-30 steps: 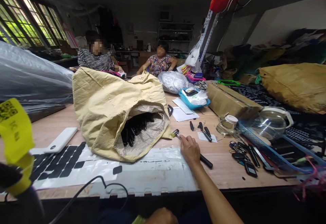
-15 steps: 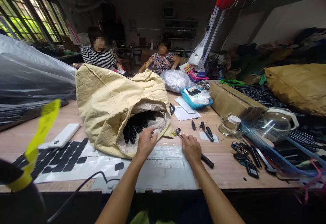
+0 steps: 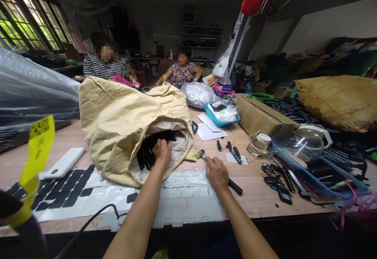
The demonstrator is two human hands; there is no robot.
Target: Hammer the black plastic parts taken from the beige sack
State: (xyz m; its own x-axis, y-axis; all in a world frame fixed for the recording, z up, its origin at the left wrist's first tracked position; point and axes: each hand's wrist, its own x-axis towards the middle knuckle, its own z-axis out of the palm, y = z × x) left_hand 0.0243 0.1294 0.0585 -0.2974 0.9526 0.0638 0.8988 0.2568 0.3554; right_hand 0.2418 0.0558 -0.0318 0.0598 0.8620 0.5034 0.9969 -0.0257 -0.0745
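Observation:
My left hand (image 3: 161, 152) reaches into the mouth of a large beige cloth sack (image 3: 114, 121) lying on its side. Its fingers are curled down among slim black pieces (image 3: 144, 157), and the fingertips are hidden, so what they grip cannot be made out. My right hand (image 3: 217, 172) is closed round a hammer (image 3: 235, 186) resting low over the table. The hammer's metal head points away to the left, and its black handle sticks out behind the hand. Below both hands lies a pale, plastic-covered board (image 3: 188, 202).
Black folding-knife-like pieces (image 3: 233, 153) lie right of the hammer. Beyond are a blue basket (image 3: 219, 121), a cardboard box (image 3: 262, 113), a glass jug (image 3: 308, 141) and keys (image 3: 279, 180). A white power bank (image 3: 66, 163) lies left. Two people sit across the table.
My left hand has moved forward into the sack's mouth and its fingers have curled down. My right hand stays on the hammer. The view has shifted slightly.

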